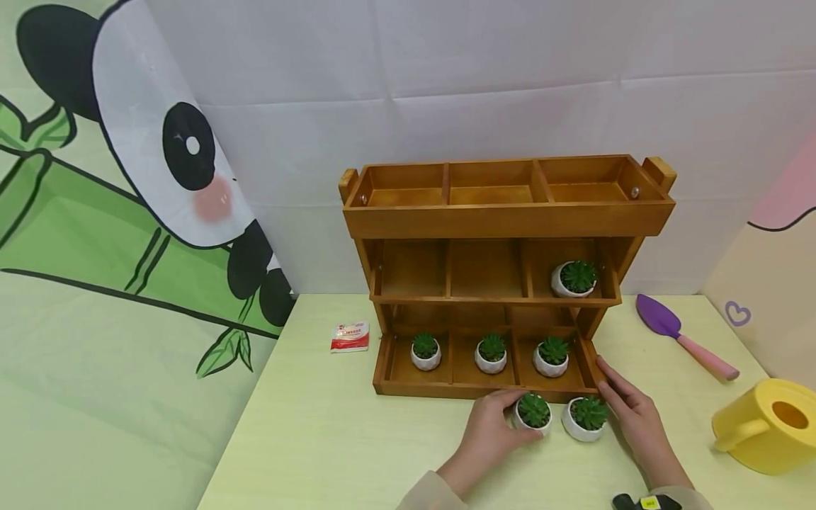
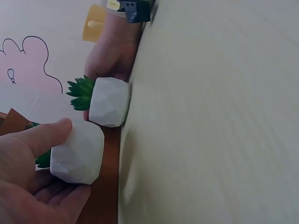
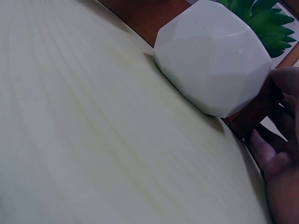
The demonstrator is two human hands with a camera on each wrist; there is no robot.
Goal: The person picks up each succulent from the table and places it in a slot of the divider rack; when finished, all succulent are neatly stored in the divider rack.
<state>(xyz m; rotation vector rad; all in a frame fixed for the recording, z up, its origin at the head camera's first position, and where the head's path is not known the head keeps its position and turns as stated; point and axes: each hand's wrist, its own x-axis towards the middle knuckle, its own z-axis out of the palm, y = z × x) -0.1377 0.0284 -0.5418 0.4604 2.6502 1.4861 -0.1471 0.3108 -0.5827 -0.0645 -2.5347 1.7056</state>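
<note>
My left hand (image 1: pixel 494 428) holds a small potted succulent (image 1: pixel 533 411) by its white pot, between thumb and fingers. In the left wrist view this faceted pot (image 2: pixel 78 153) is raised off the table. A second potted succulent (image 1: pixel 585 418) stands on the table between my two hands, close to the front of the wooden shelf (image 1: pixel 510 221). My right hand (image 1: pixel 632 418) rests against the shelf's lower right front corner, its fingers along the side. The right wrist view shows the standing pot (image 3: pixel 212 58) near that corner, with part of the hand cut off.
The bottom tier holds three potted succulents (image 1: pixel 491 353), one per compartment. Another succulent (image 1: pixel 574 278) sits in the middle tier's right compartment. A purple trowel with a pink handle (image 1: pixel 685 336) and a yellow watering can (image 1: pixel 768 425) lie to the right. A red-and-white packet (image 1: pixel 350 337) is left of the shelf.
</note>
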